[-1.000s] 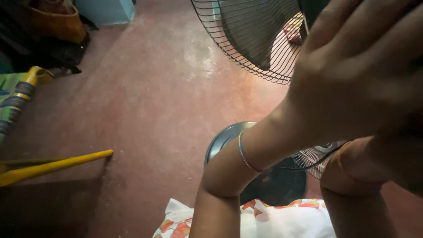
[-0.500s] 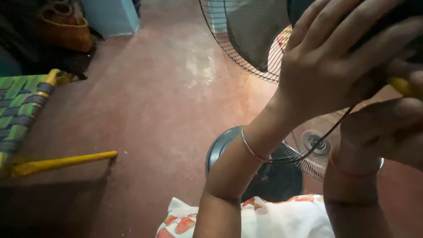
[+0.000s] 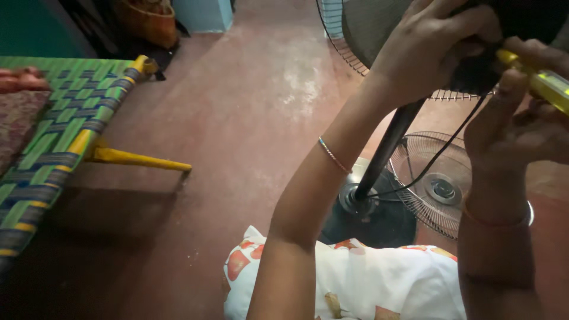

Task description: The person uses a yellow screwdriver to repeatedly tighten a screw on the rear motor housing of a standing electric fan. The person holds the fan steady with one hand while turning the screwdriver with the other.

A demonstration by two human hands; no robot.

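Red-brown floor (image 3: pixel 237 118) spreads under us, the green woven cot (image 3: pixel 53 136) at its left edge. Our pedestal fan (image 3: pixel 385 148) stands ahead at top right; our left hand (image 3: pixel 432 47) curls around its dark motor housing, and our right hand (image 3: pixel 521 124) grips a yellow screwdriver (image 3: pixel 542 83) against it.

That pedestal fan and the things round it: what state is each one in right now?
Pedestal fan: upright on its round base, rear grille on, front open.
Loose wire grille: off the fan, down by the base.
Left hand: gripping the back of the fan head.
Right hand: closed on a yellow-handled tool, held to the fan head.
Woven cot: standing on yellow legs.
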